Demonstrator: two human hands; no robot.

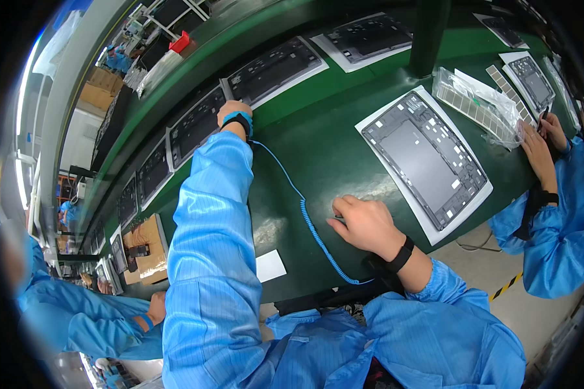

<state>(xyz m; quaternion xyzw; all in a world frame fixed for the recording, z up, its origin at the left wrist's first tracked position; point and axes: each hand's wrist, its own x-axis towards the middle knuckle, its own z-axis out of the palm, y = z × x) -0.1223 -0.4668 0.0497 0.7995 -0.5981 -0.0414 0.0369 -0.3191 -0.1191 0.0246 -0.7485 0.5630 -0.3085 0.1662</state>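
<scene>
My left hand (235, 111) reaches far forward to the row of parts at the back of the bench. It is at the near edges of two black tablet housings, one to its left (198, 124) and one to its right (276, 70); its fingers are mostly hidden. A blue wrist strap (239, 118) with a coiled blue cord (305, 217) circles that wrist. Loosely curled, my right hand (363, 223) hovers at or rests on the green bench top, with nothing visible in it. To its right, a large tablet housing (425, 159) lies on a white sheet.
More housings (363, 39) line the raised back ledge, beside a dark green post (429, 39). A small white card (270, 266) lies near the front edge. At right, a co-worker's hands (540, 146) are beside plastic-bagged parts (480, 107); another co-worker's arm (110, 324) is at left.
</scene>
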